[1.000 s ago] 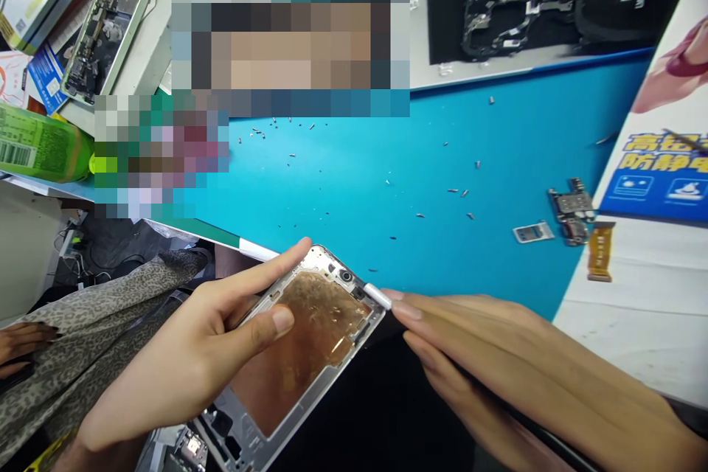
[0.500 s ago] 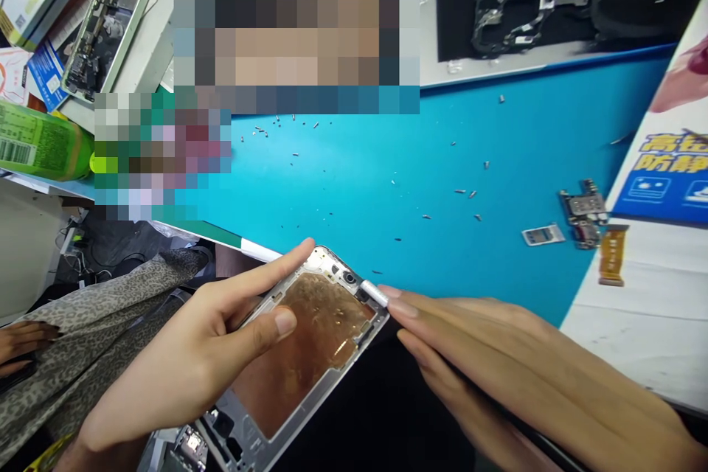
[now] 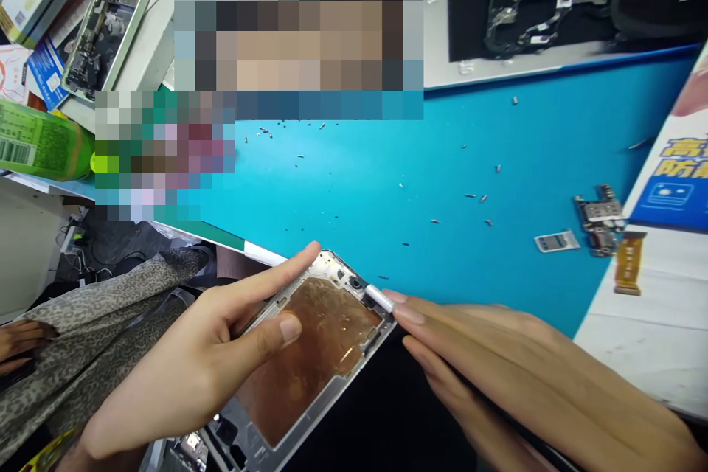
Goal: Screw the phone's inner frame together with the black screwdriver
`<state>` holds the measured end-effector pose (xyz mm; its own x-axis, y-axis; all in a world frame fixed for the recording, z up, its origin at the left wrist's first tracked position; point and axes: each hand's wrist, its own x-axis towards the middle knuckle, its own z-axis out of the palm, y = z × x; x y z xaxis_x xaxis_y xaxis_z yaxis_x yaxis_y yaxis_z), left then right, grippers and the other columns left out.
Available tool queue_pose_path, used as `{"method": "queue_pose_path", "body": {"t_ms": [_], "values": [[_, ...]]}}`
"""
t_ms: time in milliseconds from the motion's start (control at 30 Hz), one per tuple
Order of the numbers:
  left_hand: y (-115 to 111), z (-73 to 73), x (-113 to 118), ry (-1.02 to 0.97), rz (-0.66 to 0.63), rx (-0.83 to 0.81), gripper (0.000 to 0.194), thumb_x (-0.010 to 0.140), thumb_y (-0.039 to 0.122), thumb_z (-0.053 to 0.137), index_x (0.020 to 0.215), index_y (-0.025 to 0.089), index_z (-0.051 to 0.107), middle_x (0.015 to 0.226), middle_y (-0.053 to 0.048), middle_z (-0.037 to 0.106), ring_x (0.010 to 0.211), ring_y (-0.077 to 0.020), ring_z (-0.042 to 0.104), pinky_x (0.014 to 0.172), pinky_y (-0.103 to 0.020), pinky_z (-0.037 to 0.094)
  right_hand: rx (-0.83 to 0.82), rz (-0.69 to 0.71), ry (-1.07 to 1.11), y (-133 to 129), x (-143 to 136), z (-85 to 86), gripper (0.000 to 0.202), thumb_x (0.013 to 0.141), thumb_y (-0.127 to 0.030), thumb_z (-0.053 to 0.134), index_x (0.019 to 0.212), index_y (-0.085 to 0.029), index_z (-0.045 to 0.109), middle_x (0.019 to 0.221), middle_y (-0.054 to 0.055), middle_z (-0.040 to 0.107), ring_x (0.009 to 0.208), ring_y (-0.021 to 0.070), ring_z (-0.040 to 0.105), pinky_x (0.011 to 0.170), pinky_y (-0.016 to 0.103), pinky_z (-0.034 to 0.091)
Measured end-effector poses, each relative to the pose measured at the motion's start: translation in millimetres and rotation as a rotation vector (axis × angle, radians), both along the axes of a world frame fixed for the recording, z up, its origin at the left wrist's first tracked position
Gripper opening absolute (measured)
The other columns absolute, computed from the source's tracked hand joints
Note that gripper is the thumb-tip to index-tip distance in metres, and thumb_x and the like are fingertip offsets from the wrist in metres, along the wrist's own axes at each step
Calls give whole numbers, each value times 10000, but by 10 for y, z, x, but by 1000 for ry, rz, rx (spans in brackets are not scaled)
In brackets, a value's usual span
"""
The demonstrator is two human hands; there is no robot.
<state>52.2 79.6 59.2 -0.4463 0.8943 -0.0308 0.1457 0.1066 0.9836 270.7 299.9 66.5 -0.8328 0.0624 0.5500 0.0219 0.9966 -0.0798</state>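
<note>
At the near edge of the blue mat, the left hand grips a phone frame, thumb flat on its copper-coloured plate, forefinger along the side. The right hand, fingers nearly straight and drawn together, pinches a silver tube at the frame's top edge, beside a round lens opening; firm contact cannot be confirmed. Beyond, loose screws are scattered across the mat. Rightward, a circuit board lies beside a brown ribbon connector. An opened phone rests upper left, above a green bottle.
</note>
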Motion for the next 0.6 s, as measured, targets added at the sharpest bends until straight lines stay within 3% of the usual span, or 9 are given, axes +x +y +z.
{"method": "queue_pose_path", "body": {"t_ms": [100, 333, 467, 600], "values": [[-2, -2, -1, -1, 5, -2, 583, 1012, 441, 723, 1571, 479, 561, 1618, 133, 568, 1546, -355, 504, 1176, -411, 568, 99, 69, -20, 2, 25, 7, 715, 972, -87, 675, 1604, -386, 526, 1358, 4, 775, 1055, 261, 821, 912, 382, 696], [4, 16, -1, -23, -40, -12, 584, 1057, 446, 662, 1612, 492, 487, 1659, 127, 517, 1395, -323, 663, 1155, -422, 581, 116, 66, -19, 6, 2, 7, 631, 969, -125, 691, 1556, -338, 598, 1326, 11, 790, 1056, 277, 821, 889, 375, 697], [13, 7, 1, -18, -24, 21, 565, 1042, 436, 690, 1586, 467, 539, 1667, 114, 506, 1565, -315, 486, 1261, -425, 474, 134, 119, -46, 27, -34, 10, 733, 985, -118, 662, 1665, -288, 447, 1357, 40, 776, 1090, 277, 811, 926, 398, 689], [24, 15, 4, -30, -12, 31, 562, 1027, 447, 705, 1571, 466, 563, 1632, 128, 546, 1588, -330, 446, 1266, -447, 472, 113, 86, -44, 44, -22, -7, 679, 994, -125, 658, 1610, -371, 514, 1337, -11, 784, 1052, 251, 818, 886, 374, 689]]}}
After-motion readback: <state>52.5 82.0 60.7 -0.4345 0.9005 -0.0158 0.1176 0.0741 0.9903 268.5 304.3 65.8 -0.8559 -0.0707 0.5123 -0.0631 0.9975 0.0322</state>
